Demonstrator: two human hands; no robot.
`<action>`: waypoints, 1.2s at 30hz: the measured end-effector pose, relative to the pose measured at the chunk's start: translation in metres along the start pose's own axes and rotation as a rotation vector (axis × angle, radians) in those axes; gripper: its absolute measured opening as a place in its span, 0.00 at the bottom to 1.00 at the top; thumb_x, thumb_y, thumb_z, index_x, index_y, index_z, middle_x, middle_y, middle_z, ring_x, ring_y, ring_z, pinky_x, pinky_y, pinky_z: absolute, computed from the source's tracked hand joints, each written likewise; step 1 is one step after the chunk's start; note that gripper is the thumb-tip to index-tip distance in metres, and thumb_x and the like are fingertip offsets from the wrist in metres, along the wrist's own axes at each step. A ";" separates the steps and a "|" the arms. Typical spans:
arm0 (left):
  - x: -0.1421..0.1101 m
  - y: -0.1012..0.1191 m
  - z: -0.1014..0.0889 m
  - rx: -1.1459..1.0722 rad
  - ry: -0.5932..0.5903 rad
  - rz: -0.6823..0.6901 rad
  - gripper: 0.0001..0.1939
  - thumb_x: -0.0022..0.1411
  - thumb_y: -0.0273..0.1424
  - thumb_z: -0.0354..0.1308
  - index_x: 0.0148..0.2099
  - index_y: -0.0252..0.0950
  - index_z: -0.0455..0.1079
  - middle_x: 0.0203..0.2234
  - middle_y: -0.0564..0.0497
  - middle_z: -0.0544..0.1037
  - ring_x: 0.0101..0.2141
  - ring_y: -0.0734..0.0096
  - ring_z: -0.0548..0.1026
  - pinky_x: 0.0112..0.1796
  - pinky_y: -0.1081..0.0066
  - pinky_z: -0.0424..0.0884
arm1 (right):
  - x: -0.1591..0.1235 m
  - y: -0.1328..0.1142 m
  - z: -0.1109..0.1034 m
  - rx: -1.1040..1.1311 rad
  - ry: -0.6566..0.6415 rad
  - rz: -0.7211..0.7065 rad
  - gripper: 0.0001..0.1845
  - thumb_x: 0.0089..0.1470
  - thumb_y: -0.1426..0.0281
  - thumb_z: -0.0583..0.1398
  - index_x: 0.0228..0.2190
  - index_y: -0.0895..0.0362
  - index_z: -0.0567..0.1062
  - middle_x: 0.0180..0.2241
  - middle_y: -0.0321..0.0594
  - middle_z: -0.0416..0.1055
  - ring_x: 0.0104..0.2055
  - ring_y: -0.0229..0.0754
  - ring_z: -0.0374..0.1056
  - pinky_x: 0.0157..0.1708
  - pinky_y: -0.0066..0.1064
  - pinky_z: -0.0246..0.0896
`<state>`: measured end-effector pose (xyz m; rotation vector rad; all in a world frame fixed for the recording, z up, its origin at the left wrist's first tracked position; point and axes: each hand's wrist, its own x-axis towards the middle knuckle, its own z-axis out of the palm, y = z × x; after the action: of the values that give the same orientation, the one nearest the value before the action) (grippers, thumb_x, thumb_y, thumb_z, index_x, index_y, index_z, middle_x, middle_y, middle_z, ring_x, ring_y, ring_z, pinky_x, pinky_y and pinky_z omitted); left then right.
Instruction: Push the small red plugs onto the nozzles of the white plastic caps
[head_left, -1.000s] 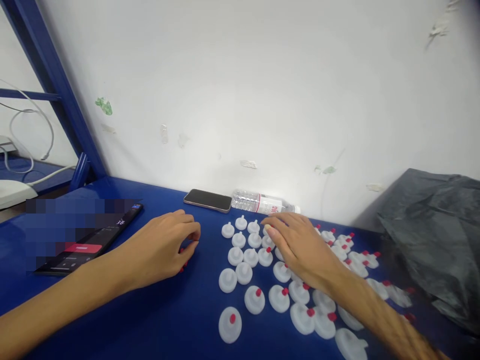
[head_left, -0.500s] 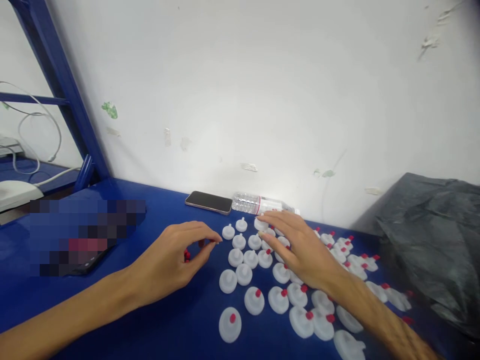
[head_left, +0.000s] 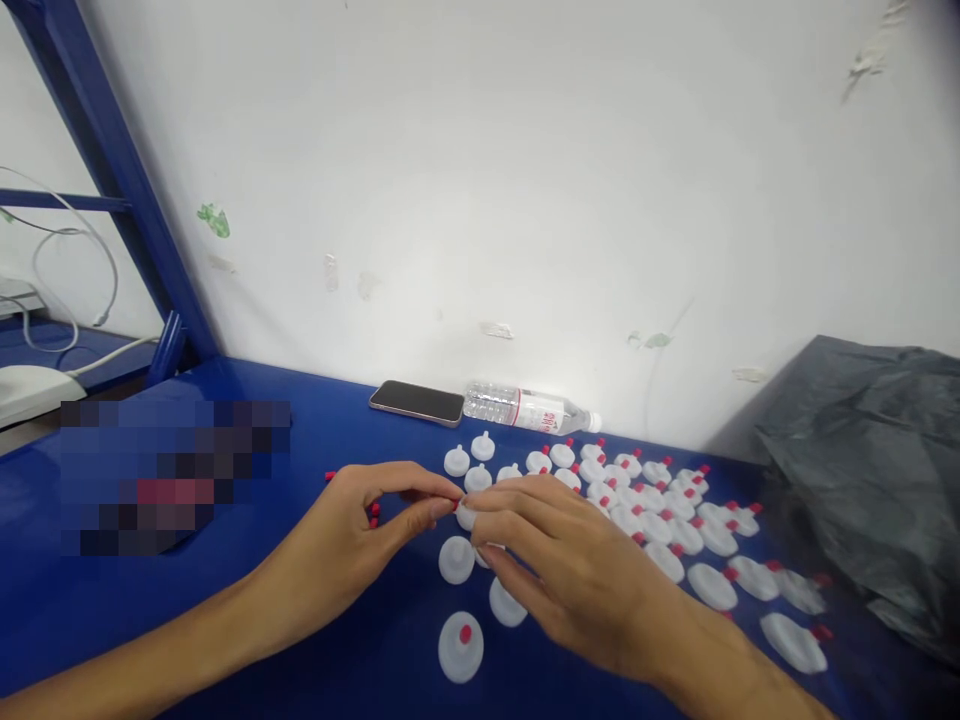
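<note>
My left hand (head_left: 352, 540) and my right hand (head_left: 570, 565) meet fingertip to fingertip over a blue table (head_left: 315, 640). Between them they pinch a small white cap (head_left: 466, 516); a tiny red plug seems to sit at my left fingertips. Several white round caps (head_left: 457, 559) lie around, many with red plugs (head_left: 465, 634) in their tops. Loose red plugs (head_left: 373, 514) lie under my left hand.
A phone (head_left: 417, 402) lies face up by the wall beside a lying water bottle (head_left: 529, 409). A black plastic bag (head_left: 862, 470) fills the right side. A blue frame post (head_left: 112, 180) and white cables (head_left: 67, 290) stand at the left.
My right hand drew back from the far caps toward me and took hold of one cap. My left hand slid right until its fingertips met the right hand.
</note>
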<state>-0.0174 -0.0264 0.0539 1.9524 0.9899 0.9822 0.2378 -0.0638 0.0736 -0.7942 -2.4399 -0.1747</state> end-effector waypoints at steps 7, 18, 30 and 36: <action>-0.004 0.003 0.003 -0.046 -0.042 -0.008 0.11 0.73 0.41 0.64 0.45 0.44 0.86 0.39 0.51 0.90 0.40 0.61 0.87 0.43 0.65 0.82 | 0.002 -0.005 -0.002 0.088 0.087 0.081 0.10 0.72 0.70 0.59 0.48 0.43 0.76 0.51 0.30 0.88 0.59 0.37 0.81 0.63 0.30 0.78; -0.010 0.000 0.006 0.247 0.020 0.314 0.15 0.82 0.33 0.52 0.43 0.46 0.79 0.33 0.57 0.83 0.33 0.69 0.77 0.37 0.66 0.70 | -0.008 -0.010 0.005 -0.015 0.184 0.066 0.12 0.71 0.71 0.58 0.44 0.41 0.79 0.56 0.25 0.85 0.62 0.38 0.79 0.64 0.28 0.75; -0.014 0.012 0.002 0.231 -0.135 0.219 0.19 0.82 0.32 0.45 0.37 0.43 0.71 0.29 0.56 0.78 0.31 0.68 0.74 0.40 0.63 0.70 | 0.000 -0.020 -0.007 -0.126 0.151 -0.094 0.25 0.67 0.78 0.53 0.43 0.43 0.87 0.53 0.26 0.87 0.57 0.41 0.83 0.63 0.26 0.74; -0.014 0.012 0.002 0.235 -0.144 0.205 0.19 0.81 0.31 0.45 0.36 0.43 0.71 0.29 0.55 0.78 0.30 0.68 0.74 0.37 0.64 0.71 | 0.000 -0.023 -0.005 -0.195 0.184 -0.112 0.21 0.71 0.72 0.55 0.41 0.42 0.87 0.53 0.24 0.86 0.55 0.40 0.84 0.61 0.23 0.74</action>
<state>-0.0175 -0.0439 0.0590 2.3221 0.8675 0.8508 0.2270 -0.0842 0.0791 -0.6902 -2.3162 -0.5125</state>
